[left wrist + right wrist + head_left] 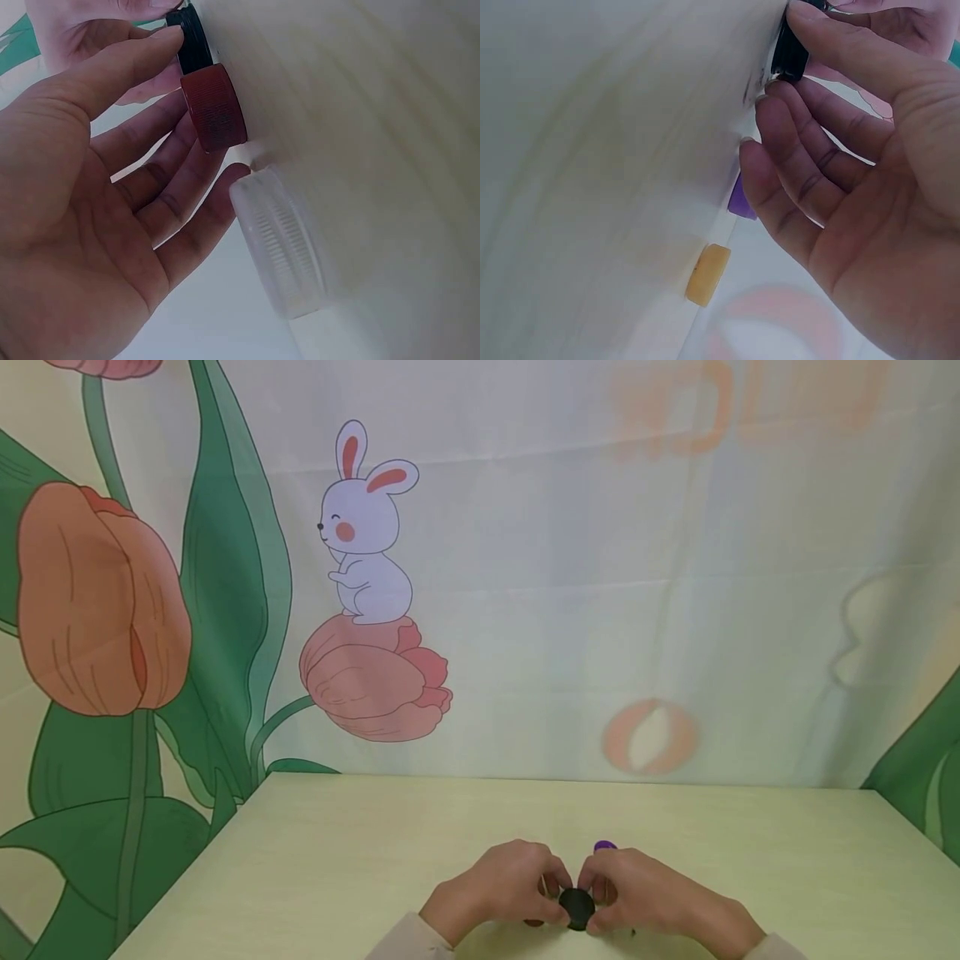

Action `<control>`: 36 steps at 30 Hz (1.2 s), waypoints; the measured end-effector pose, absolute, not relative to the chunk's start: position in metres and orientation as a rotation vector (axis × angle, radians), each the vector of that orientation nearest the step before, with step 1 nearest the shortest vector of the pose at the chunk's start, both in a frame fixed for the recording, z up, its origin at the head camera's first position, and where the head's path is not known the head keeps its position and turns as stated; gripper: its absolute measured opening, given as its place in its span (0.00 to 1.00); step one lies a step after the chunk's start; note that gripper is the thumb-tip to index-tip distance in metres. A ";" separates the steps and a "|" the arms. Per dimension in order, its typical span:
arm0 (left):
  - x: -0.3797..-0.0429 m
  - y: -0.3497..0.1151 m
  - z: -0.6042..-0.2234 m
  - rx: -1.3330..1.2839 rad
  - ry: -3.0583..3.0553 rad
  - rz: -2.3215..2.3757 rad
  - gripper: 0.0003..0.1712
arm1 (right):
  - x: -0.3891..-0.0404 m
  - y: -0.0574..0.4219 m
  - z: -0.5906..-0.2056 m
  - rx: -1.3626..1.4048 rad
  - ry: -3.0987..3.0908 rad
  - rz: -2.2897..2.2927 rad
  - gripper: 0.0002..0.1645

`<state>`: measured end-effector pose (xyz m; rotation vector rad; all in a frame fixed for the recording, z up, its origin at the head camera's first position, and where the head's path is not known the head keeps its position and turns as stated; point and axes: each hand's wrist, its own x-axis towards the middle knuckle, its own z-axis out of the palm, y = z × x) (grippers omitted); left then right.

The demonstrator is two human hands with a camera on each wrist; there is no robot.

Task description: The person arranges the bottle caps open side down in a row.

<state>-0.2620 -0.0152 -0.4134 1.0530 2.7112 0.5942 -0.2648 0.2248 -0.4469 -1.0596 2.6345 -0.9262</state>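
Note:
Between my two hands is a black bottle cap (577,908), low in the head view. My left hand (517,881) touches its left side with thumb and fingertips. From the right, my right hand (645,889) grips the same cap between thumb and fingers. In the left wrist view a ridged red cap (215,109) lies beside the black one, close to the left fingers. A translucent white cap (277,244) sits near the left little finger. Beyond the right fingers is a purple cap (741,201), partly hidden.
A yellow cap (708,275) lies on the table farther from the right hand. The pale wooden table (337,860) ends at a hanging cloth (525,652) printed with tulips and a rabbit. A tiny dark speck lies by the right hand.

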 end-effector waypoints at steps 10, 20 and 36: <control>-0.262 -0.016 -0.414 1.069 2.717 0.587 0.15 | -0.246 0.216 -0.425 -0.987 2.651 -0.925 0.18; -0.261 -0.016 -0.413 1.068 2.714 0.582 0.14 | -0.246 0.216 -0.424 -0.978 2.659 -0.917 0.19; -0.261 -0.016 -0.413 1.069 2.716 0.585 0.14 | -0.247 0.217 -0.423 -0.953 2.628 -0.940 0.20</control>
